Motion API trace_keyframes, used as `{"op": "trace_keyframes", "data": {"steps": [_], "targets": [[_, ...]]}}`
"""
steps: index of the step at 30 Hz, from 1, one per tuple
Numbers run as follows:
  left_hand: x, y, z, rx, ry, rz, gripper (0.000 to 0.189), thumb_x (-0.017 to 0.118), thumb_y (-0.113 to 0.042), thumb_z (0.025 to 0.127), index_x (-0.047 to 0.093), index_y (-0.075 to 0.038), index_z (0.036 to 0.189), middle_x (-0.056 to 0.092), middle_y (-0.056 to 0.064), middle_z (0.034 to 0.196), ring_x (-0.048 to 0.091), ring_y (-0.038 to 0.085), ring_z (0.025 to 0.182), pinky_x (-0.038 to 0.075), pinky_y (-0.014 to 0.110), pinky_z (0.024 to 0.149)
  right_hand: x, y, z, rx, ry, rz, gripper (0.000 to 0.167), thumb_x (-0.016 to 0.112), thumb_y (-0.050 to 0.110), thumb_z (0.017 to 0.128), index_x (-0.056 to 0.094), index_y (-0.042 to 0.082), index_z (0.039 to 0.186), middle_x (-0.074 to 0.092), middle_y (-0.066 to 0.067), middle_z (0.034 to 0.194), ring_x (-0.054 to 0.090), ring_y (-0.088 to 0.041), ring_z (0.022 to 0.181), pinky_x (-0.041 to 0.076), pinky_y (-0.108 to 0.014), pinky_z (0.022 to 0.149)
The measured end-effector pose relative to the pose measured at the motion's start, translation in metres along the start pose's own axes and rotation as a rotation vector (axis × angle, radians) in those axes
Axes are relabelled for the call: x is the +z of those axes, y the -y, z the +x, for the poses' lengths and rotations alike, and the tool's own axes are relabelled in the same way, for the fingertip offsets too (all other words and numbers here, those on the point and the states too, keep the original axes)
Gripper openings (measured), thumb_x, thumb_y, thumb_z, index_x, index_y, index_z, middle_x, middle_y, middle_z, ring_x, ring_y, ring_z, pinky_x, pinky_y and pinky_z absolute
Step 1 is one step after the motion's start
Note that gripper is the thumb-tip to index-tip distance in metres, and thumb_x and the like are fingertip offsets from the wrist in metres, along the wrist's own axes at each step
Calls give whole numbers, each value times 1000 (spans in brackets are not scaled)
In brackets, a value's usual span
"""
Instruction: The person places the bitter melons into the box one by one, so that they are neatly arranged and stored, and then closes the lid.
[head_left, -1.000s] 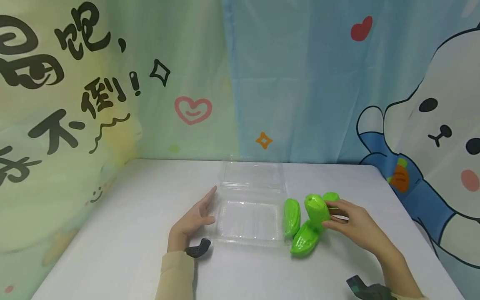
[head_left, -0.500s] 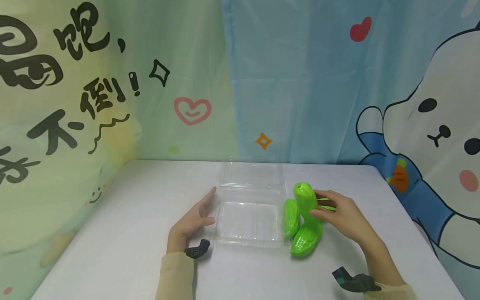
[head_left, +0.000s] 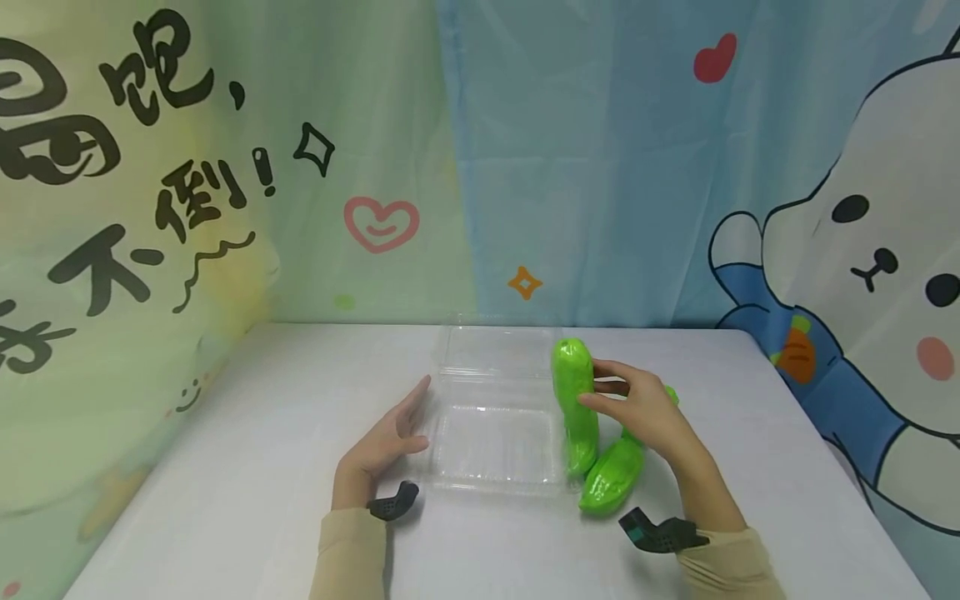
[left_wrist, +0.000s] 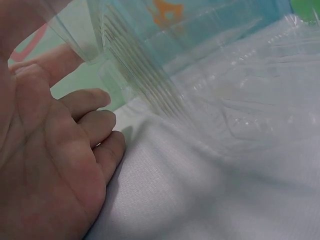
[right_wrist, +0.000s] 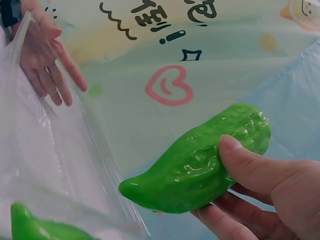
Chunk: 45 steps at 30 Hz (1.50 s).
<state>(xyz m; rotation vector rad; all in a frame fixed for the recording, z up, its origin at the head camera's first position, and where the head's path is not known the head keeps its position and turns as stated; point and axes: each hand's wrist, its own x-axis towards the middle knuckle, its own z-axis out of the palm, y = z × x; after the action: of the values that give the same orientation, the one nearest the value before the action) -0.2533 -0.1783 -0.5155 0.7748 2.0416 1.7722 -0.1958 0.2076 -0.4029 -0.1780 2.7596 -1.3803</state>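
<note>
My right hand [head_left: 633, 404] pinches a glossy green pepper [head_left: 572, 367] between thumb and fingers, raised at the right side of a clear plastic clamshell box [head_left: 498, 483]. The right wrist view shows this pepper [right_wrist: 195, 165] whole, its narrow tip pointing left. Below it in the head view stands a second pepper [head_left: 583, 446], partly covered by the held one, against the box's right side. A third pepper [head_left: 612, 477] lies just right of that. My left hand [head_left: 382, 446] is at the box's left side, fingers extended, its palm [left_wrist: 50, 150] facing the ribbed wall.
Another green piece [head_left: 672, 395] shows behind my right hand, mostly hidden. The box lid [head_left: 502, 350] is folded back toward the rear of the white table [head_left: 262, 467]. A printed curtain [head_left: 540, 167] hangs right behind the table.
My right hand has carried the green pepper leftward and slightly up, from over the other peppers to the box's right side. My left hand stays at the box.
</note>
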Motion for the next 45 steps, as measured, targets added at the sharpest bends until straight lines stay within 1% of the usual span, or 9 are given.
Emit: {"op": "trace_keyframes", "data": {"steps": [4, 13, 21, 25, 31, 33, 37, 40, 45], "targets": [[0, -1, -2, -7, -8, 3, 103, 78, -28, 77, 11, -16, 154, 3, 1, 162, -3, 21, 149, 3, 37, 119, 9, 4, 9, 3, 20, 47, 74, 68, 46, 84, 42, 9, 143, 50, -14, 140, 54, -32, 124, 50, -47, 98], [1, -3, -5, -8, -15, -14, 103, 78, -31, 77, 11, -17, 154, 3, 1, 162, -2, 22, 149, 3, 37, 119, 30, 0, 22, 13, 69, 151, 70, 68, 41, 86, 43, 8, 142, 50, -15, 140, 54, -31, 124, 49, -42, 100], [0, 1, -5, -8, -13, -20, 103, 78, -30, 77, 11, -18, 154, 3, 0, 162, -3, 22, 149, 2, 41, 119, 50, 1, 30, 20, 86, 200, 68, 67, 39, 86, 44, 7, 141, 54, -14, 134, 55, -31, 123, 49, -43, 100], [0, 4, -3, 1, -9, -11, 102, 78, -32, 77, 12, -18, 154, 3, 0, 162, -2, 22, 149, 2, 42, 120, 59, 3, 32, 52, 96, 234, 66, 67, 39, 87, 44, 8, 141, 54, -13, 134, 54, -31, 124, 47, -45, 102], [2, 0, -1, 4, -8, 3, 104, 78, -37, 77, 11, -17, 154, 4, 0, 162, -1, 22, 149, 3, 42, 120, 74, 10, 38, 127, 57, 311, 67, 69, 39, 85, 45, 10, 141, 53, -11, 136, 54, -29, 125, 44, -48, 104], [3, -1, 0, 3, -9, 5, 106, 78, -40, 75, 11, -16, 154, 4, 1, 162, -1, 22, 149, 3, 43, 120, 79, 10, 40, 163, 29, 322, 69, 70, 43, 83, 46, 11, 140, 52, -10, 136, 54, -28, 124, 44, -48, 104], [4, -2, 1, -11, -14, -2, 107, 79, -41, 74, 12, -18, 154, 4, -1, 161, -2, 20, 149, 3, 44, 121, 88, 13, 43, 222, -11, 333, 71, 71, 44, 82, 47, 11, 139, 55, -9, 135, 55, -27, 123, 46, -45, 102], [3, -2, 1, -19, -21, 1, 107, 79, -41, 73, 12, -19, 154, 4, -1, 161, -2, 20, 149, 3, 44, 121, 96, 16, 44, 249, -23, 346, 70, 71, 43, 82, 47, 9, 139, 57, -10, 133, 56, -27, 122, 46, -44, 102], [1, -1, 0, -27, -29, 6, 109, 80, -43, 72, 13, -18, 154, 4, -1, 161, -2, 20, 149, 3, 44, 121, 107, 22, 45, 283, -51, 413, 62, 71, 33, 85, 50, 5, 136, 60, -16, 127, 58, -26, 115, 49, -39, 99]]}}
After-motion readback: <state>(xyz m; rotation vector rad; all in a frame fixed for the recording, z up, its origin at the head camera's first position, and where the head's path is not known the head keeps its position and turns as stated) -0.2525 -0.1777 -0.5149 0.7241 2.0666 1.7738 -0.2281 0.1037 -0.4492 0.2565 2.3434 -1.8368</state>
